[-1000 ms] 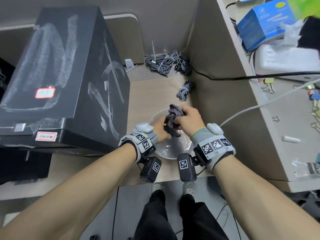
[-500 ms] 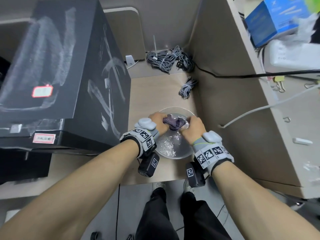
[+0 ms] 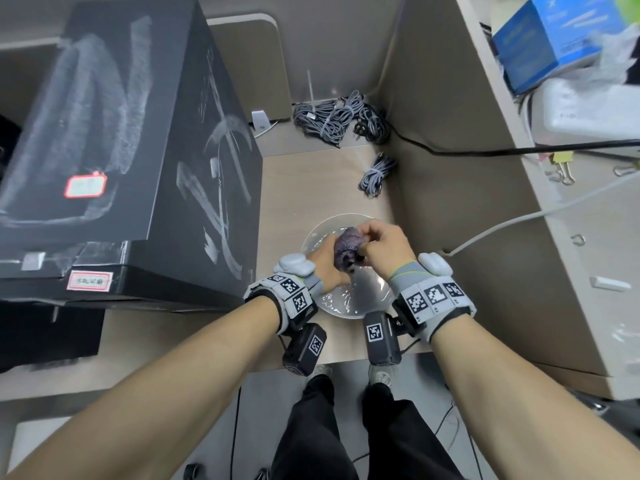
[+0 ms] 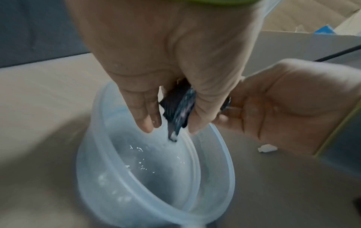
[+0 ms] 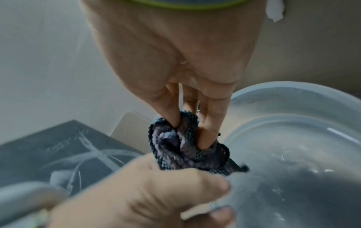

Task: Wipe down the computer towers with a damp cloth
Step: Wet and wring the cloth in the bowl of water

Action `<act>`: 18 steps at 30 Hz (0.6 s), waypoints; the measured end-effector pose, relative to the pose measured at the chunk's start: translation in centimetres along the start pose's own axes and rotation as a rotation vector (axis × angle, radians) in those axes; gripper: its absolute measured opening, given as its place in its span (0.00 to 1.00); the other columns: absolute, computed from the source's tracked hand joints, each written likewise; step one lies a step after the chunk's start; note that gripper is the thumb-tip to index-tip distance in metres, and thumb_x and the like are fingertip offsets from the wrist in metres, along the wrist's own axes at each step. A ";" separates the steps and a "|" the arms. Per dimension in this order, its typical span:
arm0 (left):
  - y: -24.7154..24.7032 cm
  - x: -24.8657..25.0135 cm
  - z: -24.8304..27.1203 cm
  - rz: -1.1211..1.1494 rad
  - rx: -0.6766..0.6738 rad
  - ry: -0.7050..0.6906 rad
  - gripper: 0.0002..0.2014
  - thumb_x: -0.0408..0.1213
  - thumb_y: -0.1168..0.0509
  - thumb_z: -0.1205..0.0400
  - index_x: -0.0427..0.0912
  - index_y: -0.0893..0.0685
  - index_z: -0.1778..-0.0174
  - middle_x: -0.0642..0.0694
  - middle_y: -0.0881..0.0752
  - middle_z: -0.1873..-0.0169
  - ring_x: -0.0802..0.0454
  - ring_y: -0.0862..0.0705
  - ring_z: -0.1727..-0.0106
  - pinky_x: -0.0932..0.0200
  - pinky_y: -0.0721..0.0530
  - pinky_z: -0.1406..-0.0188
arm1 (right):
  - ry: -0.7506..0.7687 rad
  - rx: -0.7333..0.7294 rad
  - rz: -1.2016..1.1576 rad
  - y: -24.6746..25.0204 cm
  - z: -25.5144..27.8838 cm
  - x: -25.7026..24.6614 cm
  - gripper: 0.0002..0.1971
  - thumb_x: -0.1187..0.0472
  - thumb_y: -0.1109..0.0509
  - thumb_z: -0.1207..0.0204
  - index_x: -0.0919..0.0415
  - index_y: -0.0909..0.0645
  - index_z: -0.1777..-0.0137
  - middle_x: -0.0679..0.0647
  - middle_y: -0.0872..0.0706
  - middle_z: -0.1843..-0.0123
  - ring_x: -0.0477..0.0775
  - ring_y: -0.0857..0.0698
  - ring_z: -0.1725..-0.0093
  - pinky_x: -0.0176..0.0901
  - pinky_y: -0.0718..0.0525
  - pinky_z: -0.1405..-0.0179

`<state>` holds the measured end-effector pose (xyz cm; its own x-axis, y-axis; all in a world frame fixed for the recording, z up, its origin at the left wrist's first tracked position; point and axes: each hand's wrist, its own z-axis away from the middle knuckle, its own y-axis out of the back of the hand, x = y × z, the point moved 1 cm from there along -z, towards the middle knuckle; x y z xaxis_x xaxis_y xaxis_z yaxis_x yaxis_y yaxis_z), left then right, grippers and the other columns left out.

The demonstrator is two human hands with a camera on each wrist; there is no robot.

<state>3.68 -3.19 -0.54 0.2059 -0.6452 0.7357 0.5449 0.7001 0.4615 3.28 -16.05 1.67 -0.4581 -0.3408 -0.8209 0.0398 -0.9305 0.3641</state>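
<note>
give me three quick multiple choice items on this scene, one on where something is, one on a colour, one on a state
1. Where is the cloth?
A. held over the bowl
B. draped on the computer tower
C. on the shelf by the blue box

2. What colour is the computer tower?
A. white
B. black
C. red

3. What are the hands doing?
A. both resting flat on the desk
B. one holding a cable
C. both gripping the bunched cloth

Answers:
1. A, since the head view shows the cloth between the hands above the clear bowl.
2. B, since its top and side are black with pale smeared streaks.
3. C, since the left hand and the right hand each curl fingers into the cloth, as the right wrist view shows close up.
</note>
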 end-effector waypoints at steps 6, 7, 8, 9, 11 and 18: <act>-0.9 0.3 -0.5 0.386 0.028 0.080 0.25 0.18 0.27 0.31 0.36 0.20 0.38 0.49 0.16 0.62 0.59 0.19 0.64 0.73 0.22 0.68 | 0.005 0.037 -0.111 0.9 -0.1 0.4 0.25 0.72 0.41 0.41 0.41 0.16 0.58 0.58 0.17 0.64 0.66 0.14 0.59 0.69 0.13 0.54; -0.8 0.2 -0.5 0.362 0.027 0.101 0.20 0.17 0.29 0.28 0.36 0.20 0.42 0.49 0.18 0.66 0.58 0.21 0.70 0.73 0.23 0.75 | 0.008 0.033 -0.127 1.0 -0.2 0.8 0.26 0.74 0.42 0.39 0.41 0.15 0.58 0.59 0.16 0.63 0.66 0.14 0.60 0.69 0.13 0.54; -0.7 0.1 -0.4 0.346 0.040 0.134 0.17 0.19 0.30 0.26 0.36 0.19 0.43 0.49 0.19 0.69 0.58 0.21 0.74 0.71 0.24 0.80 | 0.021 0.035 -0.094 0.9 -0.3 1.2 0.26 0.74 0.43 0.39 0.41 0.14 0.60 0.59 0.15 0.63 0.67 0.14 0.60 0.69 0.12 0.54; -0.6 0.0 -0.4 0.351 0.053 0.175 0.16 0.20 0.31 0.25 0.36 0.19 0.43 0.47 0.19 0.71 0.57 0.22 0.77 0.69 0.24 0.83 | 0.021 0.046 -0.040 0.7 -0.6 1.8 0.24 0.72 0.43 0.40 0.41 0.14 0.62 0.58 0.13 0.62 0.68 0.13 0.59 0.67 0.12 0.54; -0.3 -0.2 -0.5 0.424 0.066 0.252 0.15 0.22 0.33 0.23 0.35 0.20 0.41 0.42 0.17 0.67 0.51 0.19 0.72 0.65 0.18 0.79 | 0.000 0.063 0.073 0.6 -0.9 2.9 0.19 0.66 0.40 0.41 0.38 0.16 0.65 0.55 0.11 0.62 0.66 0.12 0.57 0.62 0.13 0.53; -0.3 0.9 -0.5 0.782 0.053 0.356 0.23 0.16 0.40 0.27 0.37 0.23 0.37 0.28 0.17 0.45 0.35 0.14 0.55 0.30 0.14 0.50 | -0.007 0.018 0.344 -0.4 0.2 2.0 0.13 0.69 0.30 0.29 0.55 0.27 0.69 0.53 0.19 0.65 0.55 0.25 0.63 0.40 0.35 0.67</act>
<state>4.09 -4.18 -0.27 0.7537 -0.0231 0.6569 0.1038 0.9910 -0.0843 2.12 -16.30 -0.03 -0.4266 -0.6329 -0.6461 0.1769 -0.7589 0.6267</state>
